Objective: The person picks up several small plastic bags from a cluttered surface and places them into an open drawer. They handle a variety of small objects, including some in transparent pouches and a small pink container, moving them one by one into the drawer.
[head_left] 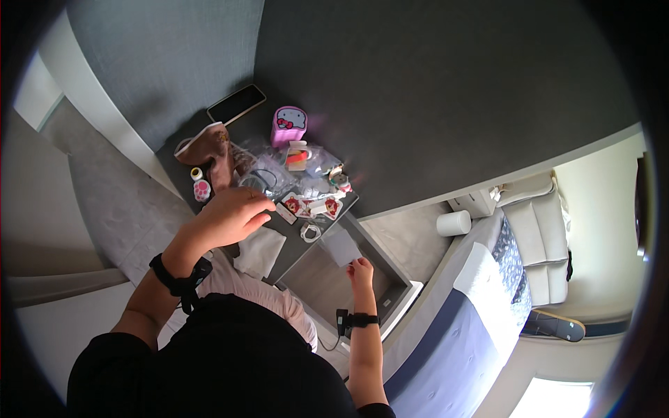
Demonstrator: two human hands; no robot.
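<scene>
Pinching a thin white sheet (339, 245) in the right hand (360, 272), with thumb and fingers drawn narrow on its near right corner. Showing it against the far part of an open drawer (317, 284); cannot tell whether above the drawer or touching inside. Wearing a black strap (364, 320) on that wrist.

Over to the left hand (233, 214) now: poised at the near side of the tabletop (296, 252), with fingers bent and thumb slightly apart from the forefinger; cannot tell if gripping anything. Just right of it, spotting a small white rectangle (286, 213), then a coiled white cable (310, 232) near the drawer. Closer in, finding a white cloth (259, 252).

Farther out, into clear plastic bags (279, 174), crumpled together, with a little box (297, 160) among them and a small figurine (340, 180) to the right. On the left, picking out a brown fabric pouch (209, 150) and a pink-and-white paw-shaped item (201, 190). Farther still, a pink box (288, 127) with a cat face, then a dark phone-like slab (238, 104). Away right, reaching a bed (435, 348) and a white cylinder (454, 223).
</scene>
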